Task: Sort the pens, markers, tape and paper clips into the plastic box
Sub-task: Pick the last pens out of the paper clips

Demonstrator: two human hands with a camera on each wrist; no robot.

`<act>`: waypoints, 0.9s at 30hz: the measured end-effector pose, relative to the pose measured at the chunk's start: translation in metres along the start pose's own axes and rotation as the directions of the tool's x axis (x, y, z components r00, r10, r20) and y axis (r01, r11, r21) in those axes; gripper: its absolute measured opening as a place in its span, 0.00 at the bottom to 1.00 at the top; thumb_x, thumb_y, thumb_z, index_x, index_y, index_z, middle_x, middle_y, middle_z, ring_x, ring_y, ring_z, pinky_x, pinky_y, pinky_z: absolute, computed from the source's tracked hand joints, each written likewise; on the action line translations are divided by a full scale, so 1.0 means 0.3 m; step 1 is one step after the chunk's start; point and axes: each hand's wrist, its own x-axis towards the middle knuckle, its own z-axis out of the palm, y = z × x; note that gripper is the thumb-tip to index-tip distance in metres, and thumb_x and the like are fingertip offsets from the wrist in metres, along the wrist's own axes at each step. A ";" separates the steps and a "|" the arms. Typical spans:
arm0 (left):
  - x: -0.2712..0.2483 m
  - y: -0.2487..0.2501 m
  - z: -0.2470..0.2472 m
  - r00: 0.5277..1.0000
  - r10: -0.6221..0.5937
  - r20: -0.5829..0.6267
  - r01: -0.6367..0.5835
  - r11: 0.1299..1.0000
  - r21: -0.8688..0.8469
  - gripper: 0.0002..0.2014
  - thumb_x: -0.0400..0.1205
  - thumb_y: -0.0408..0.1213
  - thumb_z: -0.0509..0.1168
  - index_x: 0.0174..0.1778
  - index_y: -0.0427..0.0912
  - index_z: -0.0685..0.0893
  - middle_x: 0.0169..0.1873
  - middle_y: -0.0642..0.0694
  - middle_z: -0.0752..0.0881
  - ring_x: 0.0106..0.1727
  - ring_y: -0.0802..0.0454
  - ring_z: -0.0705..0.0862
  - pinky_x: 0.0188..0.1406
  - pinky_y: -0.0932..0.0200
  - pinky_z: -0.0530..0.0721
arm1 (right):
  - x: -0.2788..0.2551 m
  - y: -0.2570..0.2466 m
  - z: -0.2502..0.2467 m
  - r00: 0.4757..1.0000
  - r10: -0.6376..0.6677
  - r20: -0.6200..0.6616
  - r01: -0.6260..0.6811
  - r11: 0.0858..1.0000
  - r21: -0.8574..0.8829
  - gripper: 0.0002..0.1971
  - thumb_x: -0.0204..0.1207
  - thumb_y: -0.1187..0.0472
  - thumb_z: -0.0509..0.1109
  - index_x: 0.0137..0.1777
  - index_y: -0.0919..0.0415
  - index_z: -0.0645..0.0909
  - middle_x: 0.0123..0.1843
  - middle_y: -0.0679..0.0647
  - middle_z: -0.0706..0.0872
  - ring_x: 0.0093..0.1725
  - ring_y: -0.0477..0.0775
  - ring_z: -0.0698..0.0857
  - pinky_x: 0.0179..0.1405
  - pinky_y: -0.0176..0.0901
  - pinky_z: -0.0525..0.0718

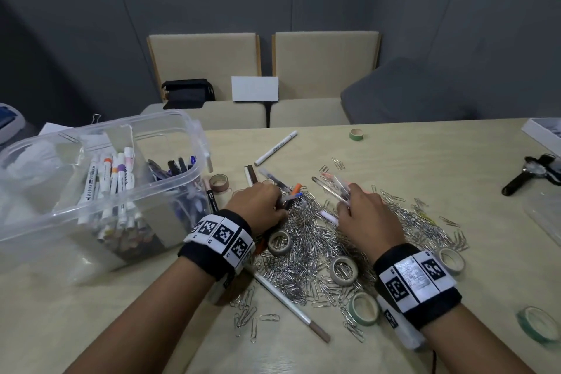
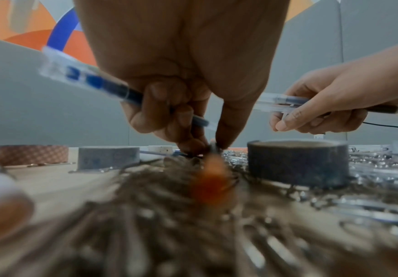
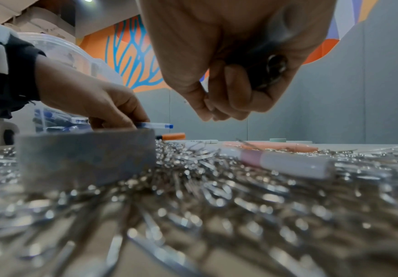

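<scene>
A clear plastic box (image 1: 170, 115) at the left holds markers and pens in separate compartments. A big heap of paper clips (image 1: 306, 249) covers the table's middle, with tape rolls (image 1: 279, 242) and a pink-banded marker (image 3: 283, 163) lying on it. My left hand (image 1: 282, 200) reaches into the heap's far side. In the left wrist view its curled fingers grip a blue pen (image 2: 93, 80), while thumb and forefinger pinch at the heap by an orange pen (image 2: 211, 180). My right hand (image 1: 346, 200) holds a bundle of clear pens (image 1: 331, 188) just above the clips.
A white marker (image 1: 276, 147), a long white pen (image 1: 291, 307) and further tape rolls (image 1: 538, 325) lie scattered around the heap. A black strap-like object (image 1: 531, 173) and a clear lid (image 1: 546, 215) sit at the right. Two chairs stand beyond the table's far edge.
</scene>
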 end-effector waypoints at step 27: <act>-0.327 -0.262 -0.526 0.954 -0.293 0.059 0.018 -0.141 -0.990 0.17 0.90 0.33 0.47 0.68 0.25 0.71 0.51 0.33 0.87 0.48 0.38 0.91 0.36 0.45 0.91 | 0.328 -0.350 0.096 0.930 -0.131 0.343 0.169 0.982 -0.083 0.22 0.78 0.45 0.68 0.58 0.66 0.79 0.58 0.64 0.86 0.55 0.63 0.86 0.46 0.45 0.80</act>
